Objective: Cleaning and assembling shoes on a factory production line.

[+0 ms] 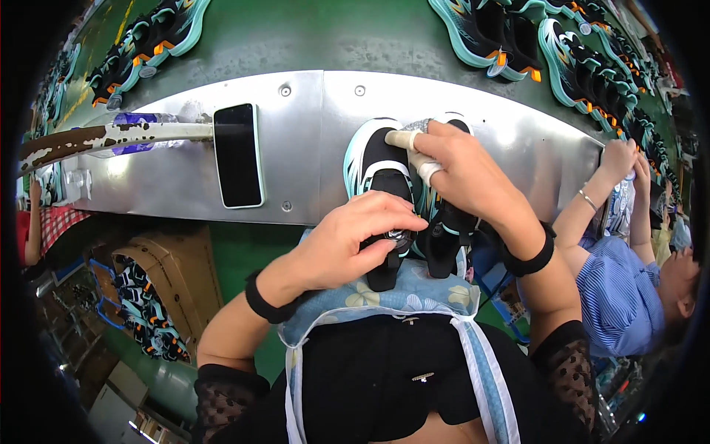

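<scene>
From my head camera, I looked down at a shiny metal surface (185, 185) at the edge of a green belt (310, 37).

Two black shoes with teal and white soles lay side by side, half on the surface and half over my flowery apron (414, 292). Their toes pointed away from me.

My left hand (347, 240) lay on the heel end of the left shoe (377, 166). Its grip was loosely curled, with the fingertips pressing down on the shoe. It was not wrapped around it.

My right hand (466, 174) lay over the right shoe (444, 237). Its grip was bent, with the taped fingers (425, 166) reaching across to touch the top of the left shoe. I could not tell if it pinched anything under the palm.

A black phone with a pale teal edge (238, 155) lay flat on the surface, left of the shoes and apart from them. A rusty white bar (111, 137) ran up to it from the left.

More shoes of the same kind (510, 37) sat in rows on the belt.

On my right, another person in a blue striped shirt (617, 288) had both hands at the end of the surface.
</scene>
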Demonstrator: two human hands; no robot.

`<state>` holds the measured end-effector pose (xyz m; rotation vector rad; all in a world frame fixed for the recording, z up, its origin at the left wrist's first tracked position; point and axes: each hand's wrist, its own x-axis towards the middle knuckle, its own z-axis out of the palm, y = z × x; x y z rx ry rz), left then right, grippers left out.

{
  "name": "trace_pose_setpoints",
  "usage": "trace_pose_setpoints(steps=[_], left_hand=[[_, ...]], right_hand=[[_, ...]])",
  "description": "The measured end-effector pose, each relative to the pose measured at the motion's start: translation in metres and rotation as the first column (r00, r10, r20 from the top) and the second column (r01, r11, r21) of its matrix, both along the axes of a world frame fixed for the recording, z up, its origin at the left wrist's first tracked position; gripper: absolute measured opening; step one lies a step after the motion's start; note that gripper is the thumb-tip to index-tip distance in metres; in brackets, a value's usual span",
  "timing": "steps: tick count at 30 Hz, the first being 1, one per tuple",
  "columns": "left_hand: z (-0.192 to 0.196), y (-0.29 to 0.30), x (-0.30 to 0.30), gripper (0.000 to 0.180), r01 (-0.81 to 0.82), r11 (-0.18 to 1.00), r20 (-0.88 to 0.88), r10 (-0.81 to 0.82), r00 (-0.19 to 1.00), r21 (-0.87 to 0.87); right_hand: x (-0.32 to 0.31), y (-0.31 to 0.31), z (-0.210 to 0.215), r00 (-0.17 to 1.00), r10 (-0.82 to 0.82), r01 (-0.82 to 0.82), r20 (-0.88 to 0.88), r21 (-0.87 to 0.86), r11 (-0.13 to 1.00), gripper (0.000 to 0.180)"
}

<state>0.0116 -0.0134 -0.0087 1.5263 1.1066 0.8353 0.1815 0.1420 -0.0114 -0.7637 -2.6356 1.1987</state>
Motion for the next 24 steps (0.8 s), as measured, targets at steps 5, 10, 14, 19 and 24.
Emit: trace_pose_setpoints(steps=[5, 10, 14, 19, 24], left_hand=[[0.014, -0.001, 0.016, 0.045, -0.341, 0.931, -0.156, 0.359, 0.92, 0.13], [0.008, -0.006, 0.007, 0.043, -0.235, 0.972, -0.06, 0.234, 0.97, -0.009], [0.014, 0.002, -0.002, 0.044, -0.199, 0.979, -0.138, 0.203, 0.969, 0.045], [0.004, -0.014, 0.022, 0.044, -0.492, 0.858, -0.272, 0.514, 0.814, 0.148], [0.01, 0.016, -0.009, 0.033, 0.112, 0.991, -0.163, -0.099, 0.982, 0.069]], right_hand=[[-0.003, 0.004, -0.004, 0.998, -0.036, 0.037, 0.043, -0.035, 0.999, 0.041], [-0.003, 0.005, -0.002, 0.998, -0.049, 0.051, 0.038, -0.047, 0.998, 0.04], [-0.003, 0.01, -0.001, 0.998, -0.042, 0.044, 0.055, -0.037, 0.998, 0.037], [-0.002, 0.008, -0.004, 0.997, -0.069, 0.07, 0.038, -0.046, 0.996, 0.037], [0.002, 0.009, -0.003, 0.995, -0.097, 0.096, -0.004, -0.13, 0.987, 0.031]])
